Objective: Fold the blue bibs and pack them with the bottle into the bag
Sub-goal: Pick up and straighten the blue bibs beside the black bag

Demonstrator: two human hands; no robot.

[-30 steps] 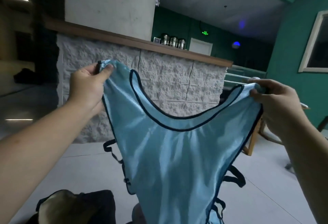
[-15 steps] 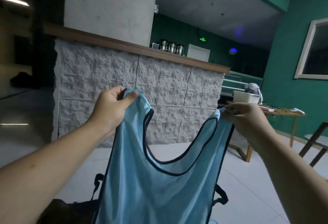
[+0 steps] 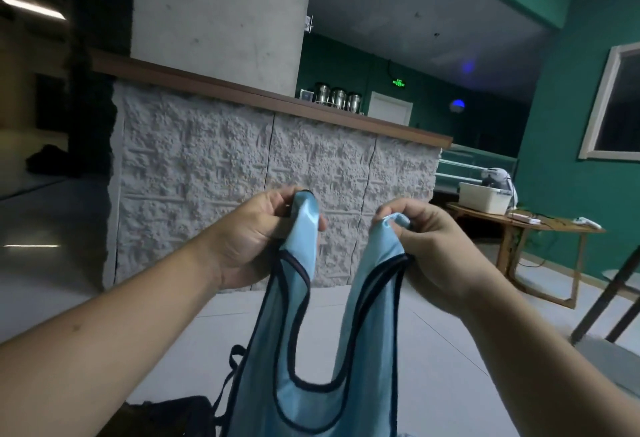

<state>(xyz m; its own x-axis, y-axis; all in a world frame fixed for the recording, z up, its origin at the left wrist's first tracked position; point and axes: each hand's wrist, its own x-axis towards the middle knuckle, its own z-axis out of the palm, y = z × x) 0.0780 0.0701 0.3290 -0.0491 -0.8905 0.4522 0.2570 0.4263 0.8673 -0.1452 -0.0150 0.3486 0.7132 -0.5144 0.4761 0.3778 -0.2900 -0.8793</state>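
Observation:
A light blue bib (image 3: 367, 339) with dark trim hangs in front of me, held up by its two shoulder straps. My left hand (image 3: 256, 239) pinches the left strap near its top. My right hand (image 3: 433, 246) pinches the right strap. The two straps sit close together, with the neck opening hanging as a narrow U between them. A dark bag (image 3: 166, 417) lies on the floor at the bottom left, partly behind my left arm and the bib. No bottle is in view.
A white rough stone counter (image 3: 242, 180) with a wooden top stands ahead, a concrete pillar above it. At the right is a round wooden table (image 3: 540, 225) carrying a white bin. Dark chair legs (image 3: 609, 301) cross the far right. The floor is pale tile.
My hands have come down and moved toward each other, bringing the two shoulder straps nearly together. The bib, spread wide before, now hangs narrow. The view has tilted so the bag shows less.

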